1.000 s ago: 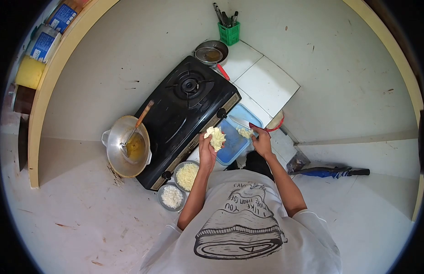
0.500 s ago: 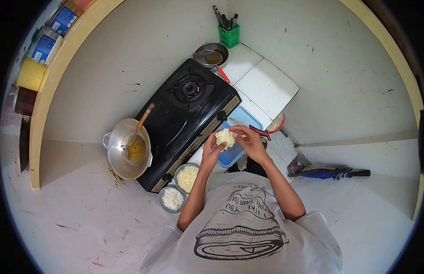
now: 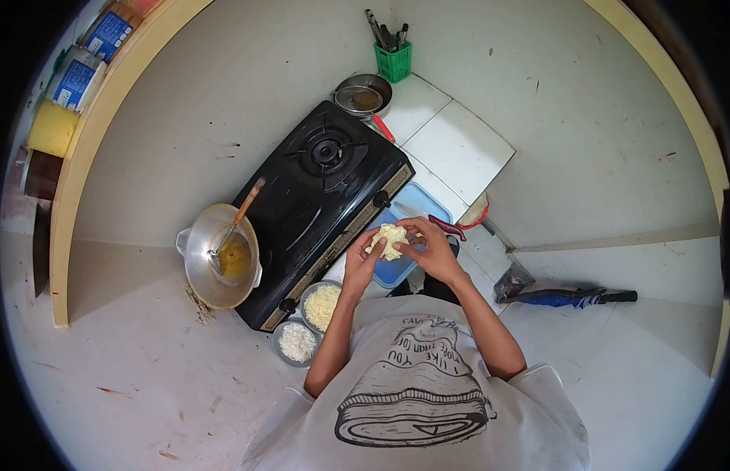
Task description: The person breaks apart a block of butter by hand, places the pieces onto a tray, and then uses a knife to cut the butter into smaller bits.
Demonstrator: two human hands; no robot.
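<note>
Lump point(image 3: 390, 242), pale yellow, uneven, sits betw. L hand point(image 3: 360, 257) & R hand point(image 3: 433, 253) on my head-cam feed. I see both hands closed in on it, fingers curved round opp. sides, thumbs on the side nr the shirt point(image 3: 412, 392); neither hand wide. It's over the blue tray point(image 3: 393, 272); can't tell how high. Knife point(image 3: 447, 228), dk red handle, lies at tray's R edge, just beside R hand; can't tell if touching. To L I've got black stove point(image 3: 318, 196), pot point(image 3: 200, 271) at its L end, spoon point(image 3: 248, 203) leaning in yellow liquid point(image 3: 236, 257). Betw. stove & L forearm, 2 gray bowls point(image 3: 281, 358): 1 w/ pale yellow shreds point(image 3: 322, 306), 1 w/ white bits point(image 3: 297, 342).
</note>
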